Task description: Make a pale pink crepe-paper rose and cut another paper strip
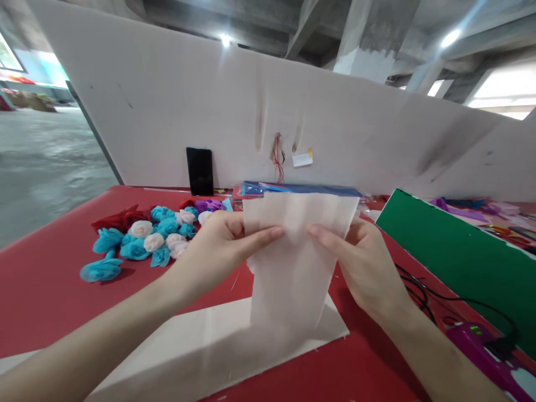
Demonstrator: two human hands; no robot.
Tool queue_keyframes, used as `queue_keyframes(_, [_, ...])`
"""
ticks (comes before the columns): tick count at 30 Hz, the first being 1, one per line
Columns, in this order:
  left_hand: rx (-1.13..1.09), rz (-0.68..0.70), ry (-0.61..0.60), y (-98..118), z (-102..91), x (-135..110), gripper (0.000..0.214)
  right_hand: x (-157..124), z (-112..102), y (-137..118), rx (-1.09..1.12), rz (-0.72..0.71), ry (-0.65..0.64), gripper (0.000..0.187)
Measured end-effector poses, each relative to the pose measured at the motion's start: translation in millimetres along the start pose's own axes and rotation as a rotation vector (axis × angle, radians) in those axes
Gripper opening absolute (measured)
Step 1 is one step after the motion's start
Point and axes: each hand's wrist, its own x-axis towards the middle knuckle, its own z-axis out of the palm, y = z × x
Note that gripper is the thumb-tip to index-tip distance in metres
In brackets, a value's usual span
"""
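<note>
A pale, thin sheet of fabric (288,268) is held up in front of me by its two sides. My left hand (228,237) grips its left edge, thumb on the near face and fingers behind. On the opposite edge my right hand (362,254) has the same closed grip, its fingers partly hidden by the sheet. Below, a longer strip of similar pale material (201,346) lies flat on the red table (360,363). The held sheet's lower end hangs over this strip; whether they touch I cannot tell.
Blue, white, red and purple fabric flowers (167,226) are heaped at left. A black phone (200,171) leans against the white partition (167,100). At right stand a green board (456,268), a black cable (422,290) and a purple power strip (477,340). Blue plastic packaging (301,188) lies behind the sheet.
</note>
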Motion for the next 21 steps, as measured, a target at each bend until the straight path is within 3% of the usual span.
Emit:
queue_keyframes(4, [-0.075, 0.032, -0.112, 3.8, 1.3, -0.1, 0.018, 0.6, -2.1, 0.4, 0.022, -0.024, -0.005, 0.007])
queue_keyframes(9, [-0.099, 0.049, -0.146, 3.4, 1.4, -0.2, 0.017, -0.1, -5.3, -1.7, -0.03, -0.072, 0.009, 0.005])
queue_keyframes(17, [-0.152, 0.041, -0.037, 0.1, 2.2, -2.1, 0.011, -1.0, -4.3, -2.5, -0.079, -0.127, 0.036, 0.006])
queue_keyframes(21, [-0.051, 0.1, 0.058, 0.1, 0.9, -2.0, 0.008, -0.8, -3.2, 0.8, -0.033, -0.289, 0.136, 0.014])
